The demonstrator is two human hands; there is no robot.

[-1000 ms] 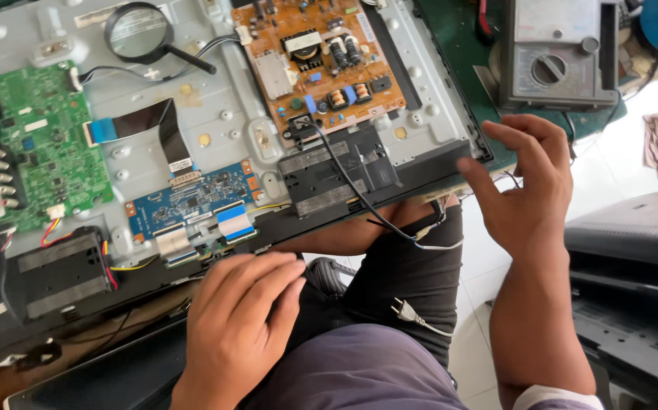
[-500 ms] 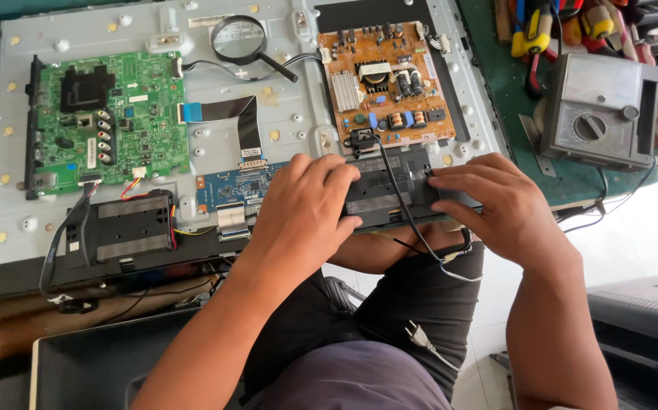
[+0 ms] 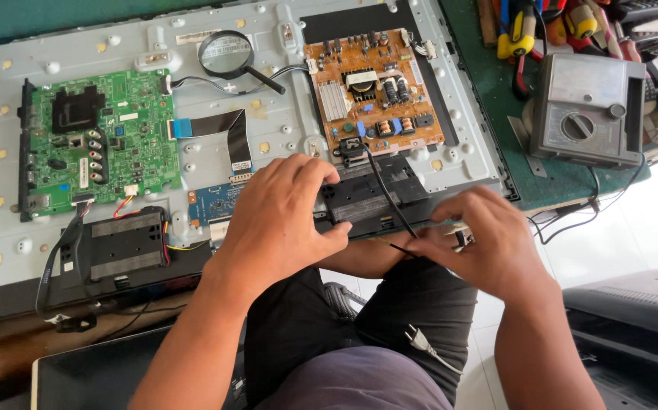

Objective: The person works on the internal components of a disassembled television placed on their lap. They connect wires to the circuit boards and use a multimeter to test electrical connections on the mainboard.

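An opened flat-screen set lies back-up, its grey metal panel (image 3: 283,114) across the table. My left hand (image 3: 283,220) grips the black speaker box (image 3: 374,193) at the panel's near edge, fingers on top and thumb under its front. My right hand (image 3: 488,243) is just right of that box, fingertips pinched on the thin black cable (image 3: 381,186) where it leaves the edge. That cable runs down from the orange-brown power board (image 3: 374,91). A white plug (image 3: 418,339) rests on my lap.
A green main board (image 3: 93,148), a small blue board (image 3: 215,203), a second black speaker (image 3: 124,243) and a magnifying glass (image 3: 226,53) sit on the panel. A grey meter (image 3: 587,110) and hand tools (image 3: 542,26) lie at the right. A dark case (image 3: 633,319) stands low right.
My left hand rose from my lap onto the black speaker box. My right hand moved left from the panel's corner to the cable beside the box. The view shifted right.
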